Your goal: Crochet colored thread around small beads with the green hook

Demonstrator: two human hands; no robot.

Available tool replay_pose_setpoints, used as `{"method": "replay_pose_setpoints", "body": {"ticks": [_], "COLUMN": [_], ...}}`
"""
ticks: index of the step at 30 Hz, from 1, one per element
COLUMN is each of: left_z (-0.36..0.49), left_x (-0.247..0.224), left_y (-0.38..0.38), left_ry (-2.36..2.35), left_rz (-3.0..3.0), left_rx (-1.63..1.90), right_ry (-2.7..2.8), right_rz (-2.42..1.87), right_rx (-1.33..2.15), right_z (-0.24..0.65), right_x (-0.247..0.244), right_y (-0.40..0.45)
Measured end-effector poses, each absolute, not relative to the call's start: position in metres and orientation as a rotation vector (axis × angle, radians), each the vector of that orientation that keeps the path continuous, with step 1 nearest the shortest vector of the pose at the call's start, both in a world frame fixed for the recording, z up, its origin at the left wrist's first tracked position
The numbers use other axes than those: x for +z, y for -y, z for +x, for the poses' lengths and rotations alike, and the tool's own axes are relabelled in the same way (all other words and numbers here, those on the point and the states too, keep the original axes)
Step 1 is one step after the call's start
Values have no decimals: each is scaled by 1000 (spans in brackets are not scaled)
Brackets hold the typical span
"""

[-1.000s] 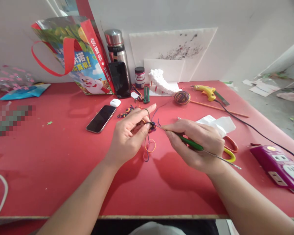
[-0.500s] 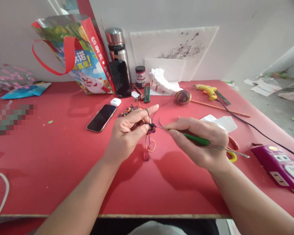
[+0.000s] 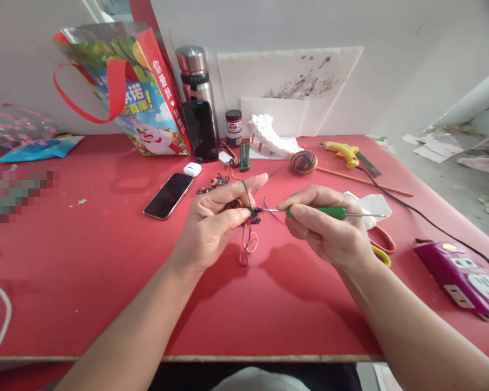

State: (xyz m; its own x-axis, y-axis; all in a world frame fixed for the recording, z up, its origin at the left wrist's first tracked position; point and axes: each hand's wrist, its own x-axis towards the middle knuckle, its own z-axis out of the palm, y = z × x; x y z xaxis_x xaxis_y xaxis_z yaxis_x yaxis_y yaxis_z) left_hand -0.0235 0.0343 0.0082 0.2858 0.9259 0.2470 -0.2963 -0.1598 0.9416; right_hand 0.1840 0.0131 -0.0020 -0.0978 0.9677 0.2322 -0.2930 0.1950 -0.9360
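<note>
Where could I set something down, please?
Broad bare red tabletop lies between white curved cable, black-screened phone and left forearm; a smaller patch between right forearm and purple socket block. The back is crowded, from colourful printed bag to yellow glue gun.

Tall multicoloured bag (image 3: 134,92): over at the back left, on the flat red table (image 3: 85,271).
Round multicoloured yarn ball (image 3: 303,162): beyond the slim green-handled metal hook (image 3: 329,212), left of the pistol-shaped yellow glue gun (image 3: 345,152).
</note>
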Motion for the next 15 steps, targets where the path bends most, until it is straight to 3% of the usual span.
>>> {"method": "replay_pose_setpoints", "body": {"ticks": [5, 10, 15], "left_z": [-23, -27, -28], "left_x": [5, 7, 10], "left_y": [-34, -31, -30], "left_ry": [-721, -865, -842], "left_rz": [1298, 1836, 1997], "left_rx": [1275, 1305, 1298], "right_ry": [1400, 1696, 1638], "right_rz": [-835, -822, -860], "right_rx": [950, 562, 648], "right_z": [183, 182, 184], "right_x": [0, 4, 4], "right_y": [-6, -1, -3]}}
